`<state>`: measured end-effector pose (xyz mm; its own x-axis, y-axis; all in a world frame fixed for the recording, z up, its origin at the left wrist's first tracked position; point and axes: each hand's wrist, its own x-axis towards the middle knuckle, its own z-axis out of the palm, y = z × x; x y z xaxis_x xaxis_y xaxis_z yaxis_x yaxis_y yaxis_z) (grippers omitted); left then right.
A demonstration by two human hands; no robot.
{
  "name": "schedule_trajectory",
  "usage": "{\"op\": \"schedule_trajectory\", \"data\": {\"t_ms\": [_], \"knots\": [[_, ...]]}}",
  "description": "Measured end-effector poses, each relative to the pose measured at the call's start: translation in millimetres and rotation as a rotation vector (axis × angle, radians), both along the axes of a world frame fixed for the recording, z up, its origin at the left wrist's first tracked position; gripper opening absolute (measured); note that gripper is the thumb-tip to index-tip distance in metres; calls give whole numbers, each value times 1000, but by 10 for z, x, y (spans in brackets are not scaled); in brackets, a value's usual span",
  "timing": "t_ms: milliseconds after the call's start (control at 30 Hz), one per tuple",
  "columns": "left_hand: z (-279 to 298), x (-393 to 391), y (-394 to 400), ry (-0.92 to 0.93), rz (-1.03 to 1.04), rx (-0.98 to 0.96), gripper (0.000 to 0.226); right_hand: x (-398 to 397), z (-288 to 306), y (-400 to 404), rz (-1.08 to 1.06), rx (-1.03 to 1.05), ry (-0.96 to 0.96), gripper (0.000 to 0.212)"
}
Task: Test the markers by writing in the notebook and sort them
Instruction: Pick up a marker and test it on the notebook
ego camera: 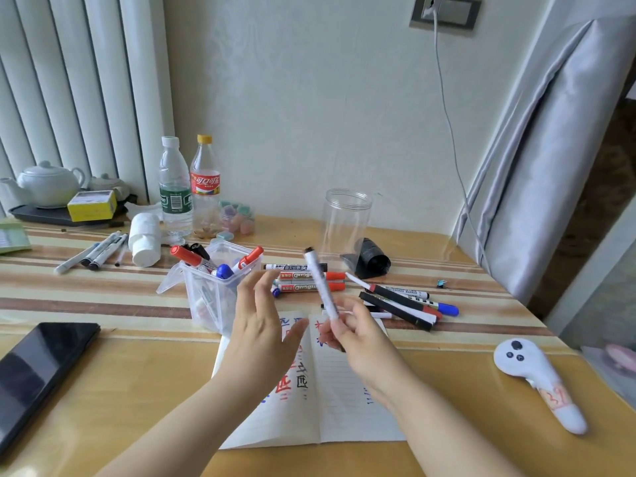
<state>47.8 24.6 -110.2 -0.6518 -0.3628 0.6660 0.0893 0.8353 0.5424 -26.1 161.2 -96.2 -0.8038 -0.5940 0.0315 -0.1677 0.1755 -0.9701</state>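
A white, dark-capped marker (320,284) is pinched upright by the right hand (358,335) above the open lined notebook (344,401); the left hand (261,325) is relaxed and holds nothing. The cap should be pulled straight off, with the barrel held firmly.

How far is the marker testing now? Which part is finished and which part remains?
Done: the open notebook already carries red, blue and black test strokes, and several markers stand in the clear plastic box. In hand: the right hand holds a white marker upright above the page, while the left hand is open beside it. Left: loose markers still lie on the table behind the notebook.
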Motion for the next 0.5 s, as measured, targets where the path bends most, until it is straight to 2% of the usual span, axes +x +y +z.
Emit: {"op": "schedule_trajectory", "data": {"t_ms": [100, 167, 267, 333, 433, 467, 500], "knots": [[-39, 7, 33, -127, -65, 8, 37, 28, 23, -54, -21, -201, -212, 18], [-40, 0, 78, -268, -140, 40, 26, 77, 33, -66, 13, -241, -257, 17], [35, -17, 122, -360, -167, 10, 20, 107, 3, -85, 17, -216, -277, 15], [57, -30, 113, -381, -166, -24, 20, 88, -11, -71, -30, -113, -247, 13], [27, -43, 50, -476, -150, -83, 19, 119, 41, 38, -54, 250, -17, 18], [19, -40, 26, -517, -151, -94, 17, 128, 45, 79, -72, 351, 173, 22], [15, -39, 0, -557, -158, -105, 16, 130, 44, 121, -123, 417, 457, 25]]}}
